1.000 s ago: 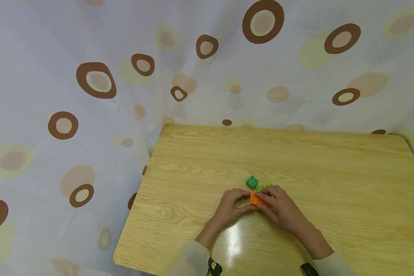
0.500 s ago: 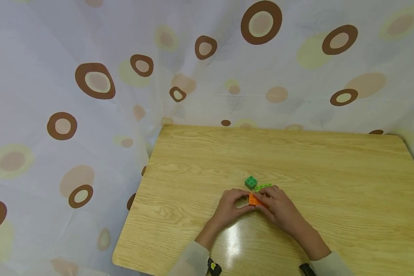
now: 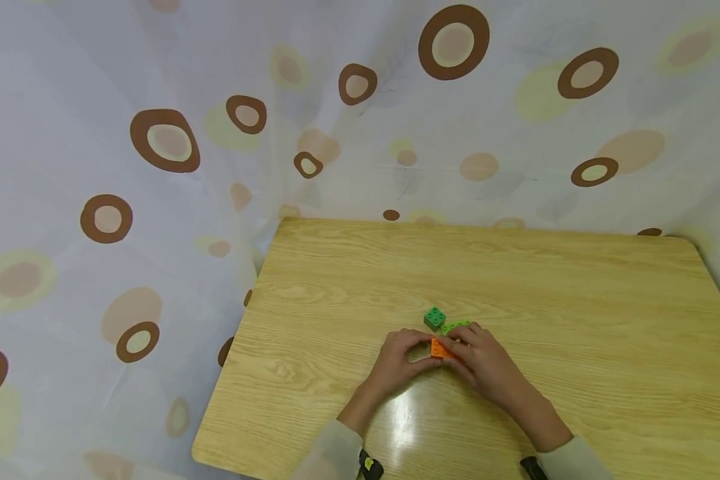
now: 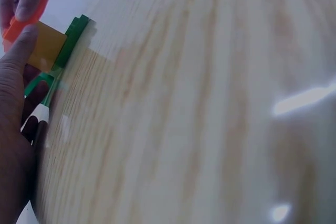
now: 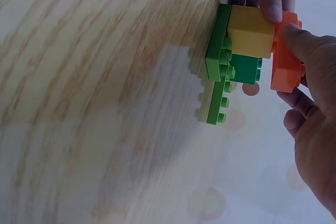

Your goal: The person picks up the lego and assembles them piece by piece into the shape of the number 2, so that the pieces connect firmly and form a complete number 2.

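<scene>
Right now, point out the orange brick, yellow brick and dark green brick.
Orange brick point(image 5: 284, 71), right wrist view, side face.
Yellow brick point(image 5: 251, 32), right wrist view, side face.
Dark green brick point(image 3: 435, 317), head view, studded top.

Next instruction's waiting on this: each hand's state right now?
Left hand: closed, holding the orange block at its edge by the yellow block.
Right hand: closed, pinching the same orange block.

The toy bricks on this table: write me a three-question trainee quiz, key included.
1. True or false: the yellow brick is below the orange brick.
2. Which brick does the right hand pinch? A) yellow, B) orange, C) dark green
3. In the head view, which brick stands beyond the orange brick, left of the light-green brick?

Key: 1. True. 2. B. 3. The dark-green brick.
</scene>
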The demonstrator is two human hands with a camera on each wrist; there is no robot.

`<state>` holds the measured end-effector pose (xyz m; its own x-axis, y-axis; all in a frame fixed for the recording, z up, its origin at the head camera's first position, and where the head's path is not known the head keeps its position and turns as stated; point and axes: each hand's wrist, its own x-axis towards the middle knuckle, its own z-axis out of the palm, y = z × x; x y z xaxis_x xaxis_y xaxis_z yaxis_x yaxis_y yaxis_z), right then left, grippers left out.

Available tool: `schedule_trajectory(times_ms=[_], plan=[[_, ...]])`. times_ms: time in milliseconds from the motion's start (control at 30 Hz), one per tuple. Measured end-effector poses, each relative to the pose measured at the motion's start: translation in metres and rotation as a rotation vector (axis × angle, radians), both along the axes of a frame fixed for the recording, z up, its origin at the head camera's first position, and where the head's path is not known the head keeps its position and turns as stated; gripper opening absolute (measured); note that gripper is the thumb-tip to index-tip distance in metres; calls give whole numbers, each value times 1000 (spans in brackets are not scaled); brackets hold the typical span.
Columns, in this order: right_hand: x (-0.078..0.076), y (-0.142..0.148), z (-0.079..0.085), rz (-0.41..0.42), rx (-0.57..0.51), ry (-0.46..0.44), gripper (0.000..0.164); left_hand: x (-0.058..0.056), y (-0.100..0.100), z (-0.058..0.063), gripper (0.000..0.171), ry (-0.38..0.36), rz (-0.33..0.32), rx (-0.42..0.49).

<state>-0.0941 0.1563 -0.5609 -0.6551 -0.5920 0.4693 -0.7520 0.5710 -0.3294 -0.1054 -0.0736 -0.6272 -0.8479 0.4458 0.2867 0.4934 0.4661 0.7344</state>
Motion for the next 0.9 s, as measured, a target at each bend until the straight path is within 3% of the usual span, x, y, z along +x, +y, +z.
schedule_trajectory(times_ms=[333,600,900], plan=[[0,0,3,-34,62,-10,44,-1,1,-1,39,32,3,-9],[1,-4,8,-40,126,-37,41,0,0,-2,39,-13,1,4],[0,-6,17,-46,214,-24,37,-1,1,-1,38,-1,6,5]])
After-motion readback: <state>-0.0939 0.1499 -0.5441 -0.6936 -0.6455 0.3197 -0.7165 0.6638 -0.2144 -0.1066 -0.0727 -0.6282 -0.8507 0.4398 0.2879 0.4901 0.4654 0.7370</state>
